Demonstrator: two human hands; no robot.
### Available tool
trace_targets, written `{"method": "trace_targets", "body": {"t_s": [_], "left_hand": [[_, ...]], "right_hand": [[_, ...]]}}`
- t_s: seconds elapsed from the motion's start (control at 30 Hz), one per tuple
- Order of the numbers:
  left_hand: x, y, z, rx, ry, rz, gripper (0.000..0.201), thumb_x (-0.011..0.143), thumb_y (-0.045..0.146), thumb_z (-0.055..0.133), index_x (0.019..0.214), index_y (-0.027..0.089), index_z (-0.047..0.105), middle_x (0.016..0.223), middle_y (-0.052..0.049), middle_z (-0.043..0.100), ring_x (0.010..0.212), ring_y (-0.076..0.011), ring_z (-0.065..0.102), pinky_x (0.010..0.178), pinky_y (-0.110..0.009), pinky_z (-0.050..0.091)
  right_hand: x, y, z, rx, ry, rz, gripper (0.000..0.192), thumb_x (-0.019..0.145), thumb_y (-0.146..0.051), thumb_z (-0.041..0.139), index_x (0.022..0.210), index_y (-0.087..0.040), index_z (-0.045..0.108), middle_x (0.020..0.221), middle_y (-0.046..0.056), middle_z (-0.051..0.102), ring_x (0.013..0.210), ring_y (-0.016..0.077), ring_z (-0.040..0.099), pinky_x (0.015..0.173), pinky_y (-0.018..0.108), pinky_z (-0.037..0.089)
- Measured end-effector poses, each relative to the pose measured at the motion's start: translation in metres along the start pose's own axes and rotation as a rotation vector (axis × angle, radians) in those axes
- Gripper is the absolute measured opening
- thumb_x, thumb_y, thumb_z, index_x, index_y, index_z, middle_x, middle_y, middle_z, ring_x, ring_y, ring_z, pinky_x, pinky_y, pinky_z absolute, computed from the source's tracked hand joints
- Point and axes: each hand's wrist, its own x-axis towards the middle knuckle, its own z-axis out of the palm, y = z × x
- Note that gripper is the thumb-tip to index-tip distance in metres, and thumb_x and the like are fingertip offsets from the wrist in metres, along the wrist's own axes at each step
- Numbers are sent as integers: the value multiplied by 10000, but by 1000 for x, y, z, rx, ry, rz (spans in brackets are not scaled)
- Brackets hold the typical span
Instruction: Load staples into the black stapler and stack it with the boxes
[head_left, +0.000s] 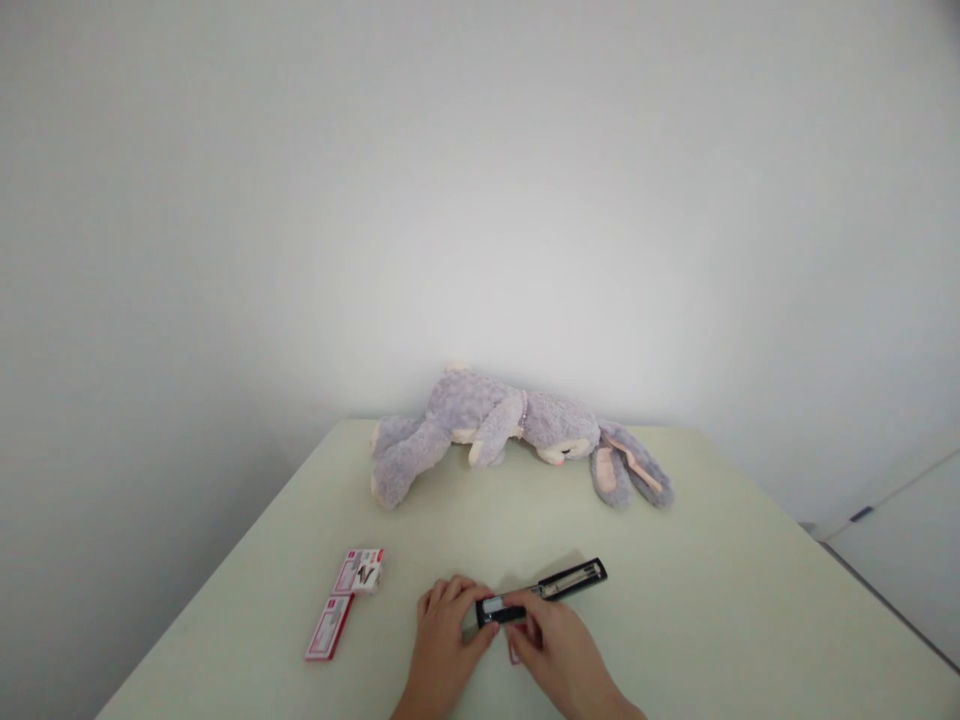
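Both hands clamp the stapler's near end: left hand, right hand. Its long axis runs up-right, away from the fingers.

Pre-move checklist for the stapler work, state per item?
1. Stapler opened, top arm swung out toward the right: ok.
2. Left hand on the stapler's near end: ok.
3. Right hand at the stapler body: ok.
4. Staple boxes on the table, left of the hands, apart from them: ok.
5. Staples loaded in the channel: cannot tell.
6. Plush rabbit at the far edge, apart from the hands: ok.
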Motion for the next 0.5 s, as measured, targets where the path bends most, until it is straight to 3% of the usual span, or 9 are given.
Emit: {"method": "trace_targets", "body": {"t_s": [0.1,0.17,0.23,0.33,0.4,0.5], "left_hand": [[0,-1,1,1,-3,-1,298,870,456,706,1161,389,698,1167,5,684,1120,-246,565,1002,-414,336],[1,-1,1,1,-10,-1,298,874,444,698,1167,390,698,1180,1,683,1126,-250,562,1007,-421,331],[1,-1,0,-2,-20,3,295,881,447,686,1172,397,698,1185,1,681,1130,-252,559,1012,-427,326],[2,1,-2,-4,-33,8,299,885,460,676,1178,402,697,1185,-1,678,1128,-253,555,1012,-433,323],[2,3,-3,-2,-36,8,303,884,467,675,1177,394,700,1179,-6,679,1119,-254,557,1003,-432,328],[1,5,-3,1,-30,7,307,880,467,675,1173,378,702,1165,-15,680,1110,-254,558,992,-426,339]], "right_hand": [[-13,37,2,169,94,119,329,923,-484,543,1008,-210,703,611,-38,557,587,166,530,571,259,357],[-20,63,-8,232,165,242,462,897,-624,531,883,-192,694,575,-34,506,566,169,495,559,277,349],[-21,76,-26,320,196,279,586,854,-712,553,1057,-181,694,591,-35,511,564,173,491,556,283,355],[-9,65,-52,375,117,134,648,881,-717,516,1220,-183,659,754,10,619,675,184,559,625,286,411],[6,45,-61,310,32,36,566,878,-669,562,1153,-192,692,773,4,631,698,175,557,638,273,407],[27,17,-56,203,-43,-32,321,800,-497,735,959,-217,746,676,-45,583,643,142,513,605,246,344]]}}
